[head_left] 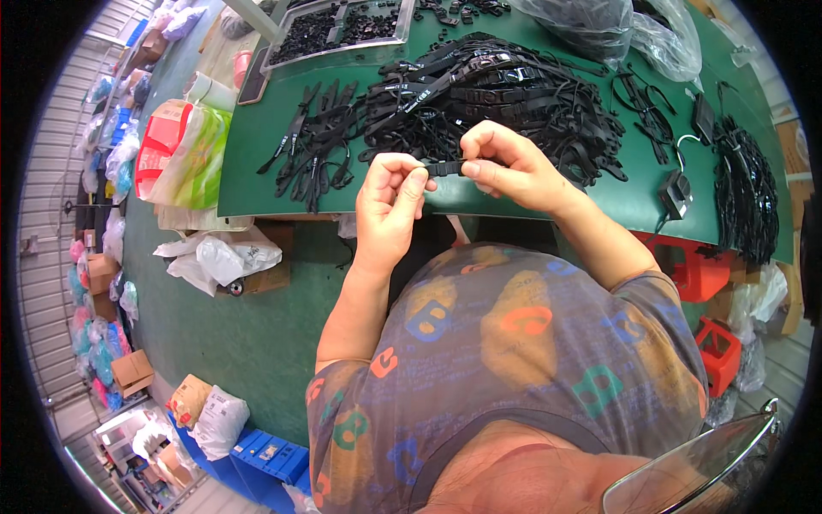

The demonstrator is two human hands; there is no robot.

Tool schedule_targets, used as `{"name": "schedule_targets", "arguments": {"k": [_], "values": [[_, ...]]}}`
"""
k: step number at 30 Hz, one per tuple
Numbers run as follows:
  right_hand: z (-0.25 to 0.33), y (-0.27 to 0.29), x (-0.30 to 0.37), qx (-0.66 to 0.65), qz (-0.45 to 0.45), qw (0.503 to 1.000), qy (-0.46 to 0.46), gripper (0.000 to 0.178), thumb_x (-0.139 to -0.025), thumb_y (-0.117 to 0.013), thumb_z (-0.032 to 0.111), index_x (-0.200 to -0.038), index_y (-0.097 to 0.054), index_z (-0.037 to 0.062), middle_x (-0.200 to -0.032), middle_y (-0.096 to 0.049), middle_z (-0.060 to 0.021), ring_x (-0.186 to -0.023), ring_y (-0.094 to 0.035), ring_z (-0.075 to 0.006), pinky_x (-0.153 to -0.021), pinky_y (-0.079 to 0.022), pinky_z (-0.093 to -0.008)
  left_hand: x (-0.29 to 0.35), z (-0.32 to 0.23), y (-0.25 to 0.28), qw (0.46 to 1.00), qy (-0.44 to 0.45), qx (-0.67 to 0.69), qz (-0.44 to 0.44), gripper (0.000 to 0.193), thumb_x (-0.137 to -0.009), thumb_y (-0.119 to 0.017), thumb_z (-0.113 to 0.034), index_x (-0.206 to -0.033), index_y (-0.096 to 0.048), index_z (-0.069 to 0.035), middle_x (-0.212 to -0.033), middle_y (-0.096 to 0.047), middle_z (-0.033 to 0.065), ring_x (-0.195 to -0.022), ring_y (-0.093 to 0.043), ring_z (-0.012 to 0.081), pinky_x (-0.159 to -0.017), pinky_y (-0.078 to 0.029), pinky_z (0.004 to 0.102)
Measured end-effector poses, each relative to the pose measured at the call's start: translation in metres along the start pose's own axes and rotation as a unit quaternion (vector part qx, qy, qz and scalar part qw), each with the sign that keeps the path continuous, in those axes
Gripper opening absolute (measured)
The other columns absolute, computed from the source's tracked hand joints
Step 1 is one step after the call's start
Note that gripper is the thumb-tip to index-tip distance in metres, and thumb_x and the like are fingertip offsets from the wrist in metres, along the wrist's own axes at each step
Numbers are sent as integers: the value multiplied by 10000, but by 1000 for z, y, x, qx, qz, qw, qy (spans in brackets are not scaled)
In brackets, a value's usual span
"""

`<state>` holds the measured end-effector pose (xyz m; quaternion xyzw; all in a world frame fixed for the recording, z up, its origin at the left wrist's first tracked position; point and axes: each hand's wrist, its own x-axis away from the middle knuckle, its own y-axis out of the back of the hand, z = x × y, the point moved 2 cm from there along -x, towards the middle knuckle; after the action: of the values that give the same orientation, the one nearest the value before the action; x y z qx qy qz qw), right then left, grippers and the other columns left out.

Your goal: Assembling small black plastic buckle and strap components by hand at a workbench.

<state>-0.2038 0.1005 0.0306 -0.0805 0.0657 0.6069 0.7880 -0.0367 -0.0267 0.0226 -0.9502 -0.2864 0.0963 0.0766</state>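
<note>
Left hand [390, 199]: thumb and forefinger pinched the left end of a small black buckle [443, 169], my other fingers curled in toward the palm. Right hand [514, 173]: thumb and forefinger gripped the right end. The buckle lay level between my two grips, over the near edge of the green table [265, 190]. Too small to tell whether it was one piece or two joined halves.

Just beyond my hands, a broad pile of black straps [514, 94] covered the middle of the table; some bore pale print. To its left lay a smaller, looser group of straps [312, 141]. Behind that stood a clear tray [341, 55] of small black parts, a phone [253, 81] beside its left corner.

Right of the pile: a few loose straps, then a small dark box [676, 195] with a white cable, then a bundle of black cords [747, 188] hanging over the table's edge. Clear plastic bags [582, 26] sat at the back. Below the table on the right stood a red stool [704, 270].
</note>
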Motion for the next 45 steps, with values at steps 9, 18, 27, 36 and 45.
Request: {"name": "schedule_targets", "arguments": {"k": [9, 18, 27, 36, 45], "values": [[-12, 3, 1, -156, 38, 986, -51, 129, -1001, -639, 175, -1055, -539, 114, -814, -486, 67, -675, -450, -30, -558, -363, -205, -1, -1, -5, 1000, 2, 13, 6, 81, -1018, -585, -63, -1085, -541, -54, -875, -622, 23, -652, -487, 31, -583, -403, 178], [-8, 9, 1, -107, 37, 992, -58, 139, -985, -666, 180, -1043, -557, 114, -844, -501, 70, -711, -460, -24, -579, -380, -201, 2, -1, -6, 999, -23, -31, 16, 177, -986, -624, -57, -1149, -556, -55, -889, -618, 19, -711, -531, 63, -648, -432, 197], [0, 16, 1, -31, 18, 997, -69, 182, -955, -709, 172, -1058, -578, 97, -884, -534, 76, -757, -472, -6, -609, -392, -186, -2, -17, -15, 935, -111, -338, -4, 296, -791, -828, -63, -1074, -743, -86, -804, -560, -36, -694, -451, 64, -618, -375, 206], [-3, 13, 0, -22, 27, 999, -32, 161, -962, -693, 150, -1038, -562, 95, -905, -522, 54, -759, -464, -19, -633, -384, -197, 0, -12, -14, 915, -172, -365, -15, 343, -756, -851, -72, -1086, -759, -100, -702, -535, -39, -670, -430, 101, -625, -378, 263], [-8, 17, 6, 103, 27, 994, 16, 142, -946, -695, 131, -1007, -609, 34, -979, -591, 15, -940, -556, -84, -834, -475, -266, -8, -18, -14, 850, -228, -475, 29, 279, -761, -843, -174, -1018, -761, -104, -776, -638, 8, -731, -567, 172, -759, -394, 323]]}}
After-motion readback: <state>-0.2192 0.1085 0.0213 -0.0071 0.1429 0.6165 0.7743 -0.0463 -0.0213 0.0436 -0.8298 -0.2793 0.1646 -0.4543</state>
